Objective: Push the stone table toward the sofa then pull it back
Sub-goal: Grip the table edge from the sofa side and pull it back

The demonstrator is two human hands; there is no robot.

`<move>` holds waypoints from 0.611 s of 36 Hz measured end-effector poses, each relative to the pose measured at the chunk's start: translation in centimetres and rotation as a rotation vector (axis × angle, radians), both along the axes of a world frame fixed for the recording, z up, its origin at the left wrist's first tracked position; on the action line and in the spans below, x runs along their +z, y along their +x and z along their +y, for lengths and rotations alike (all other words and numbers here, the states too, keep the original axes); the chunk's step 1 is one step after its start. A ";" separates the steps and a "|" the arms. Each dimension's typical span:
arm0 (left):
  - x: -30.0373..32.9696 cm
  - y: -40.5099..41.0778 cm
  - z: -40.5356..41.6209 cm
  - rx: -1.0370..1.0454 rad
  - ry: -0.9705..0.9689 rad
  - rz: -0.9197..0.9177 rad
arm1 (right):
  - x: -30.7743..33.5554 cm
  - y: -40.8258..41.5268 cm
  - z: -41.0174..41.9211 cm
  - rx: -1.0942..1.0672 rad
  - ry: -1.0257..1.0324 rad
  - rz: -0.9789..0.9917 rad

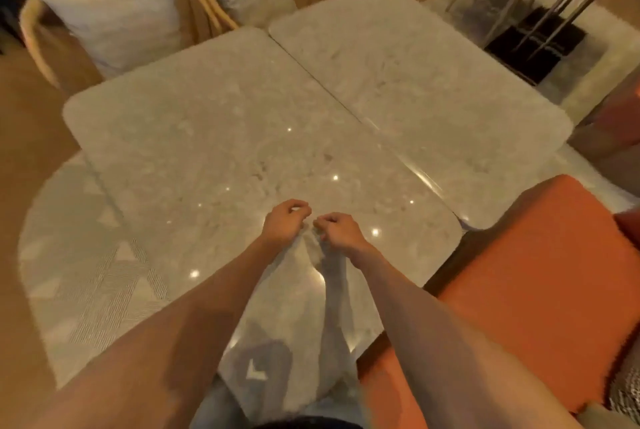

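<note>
Stone table [214, 151]: we see its pale polished top filling the middle of the frame, from centre left down to the lower middle.
Second slab [426, 89]: upper right, edge to edge with the first along a diagonal seam.
Left hand [284, 222]: over the near part of the top, fingers curled; we cannot tell whether it touches the stone.
Right hand [337, 229]: just beside the left, fingers curled, holding nothing we can make out.
Sofa [540, 276]: orange, lower right, close against the table's right edge.
Chairs [114, 13]: two rattan ones with cushions, upper left, beyond the far edge.
Rug [79, 255]: patterned, lower left, under the table.
Metal stand [530, 9]: upper right corner.
</note>
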State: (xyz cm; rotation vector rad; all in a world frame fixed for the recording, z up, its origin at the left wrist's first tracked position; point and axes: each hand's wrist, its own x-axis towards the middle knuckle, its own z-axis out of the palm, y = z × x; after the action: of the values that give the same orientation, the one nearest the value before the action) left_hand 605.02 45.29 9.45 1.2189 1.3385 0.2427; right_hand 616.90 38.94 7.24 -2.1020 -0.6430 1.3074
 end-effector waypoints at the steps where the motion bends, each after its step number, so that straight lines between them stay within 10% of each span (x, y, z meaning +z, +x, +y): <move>1: -0.8 0.0 -0.1 0.056 0.002 0.025 | -1.0 0.2 0.3 0.033 -0.003 0.021; 11: -5.4 0.7 -8.8 0.572 -0.135 0.012 | -4.7 3.9 -0.8 0.341 -0.074 0.121; 22: -6.6 2.5 -20.9 0.971 -0.089 -0.030 | -6.0 6.8 -9.4 0.181 -0.048 0.350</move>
State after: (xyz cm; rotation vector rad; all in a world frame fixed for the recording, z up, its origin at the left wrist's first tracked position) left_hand 607.50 24.41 2.80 0.4030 1.8075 0.8640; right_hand 623.68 29.57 1.28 -1.8186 -0.6634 1.7546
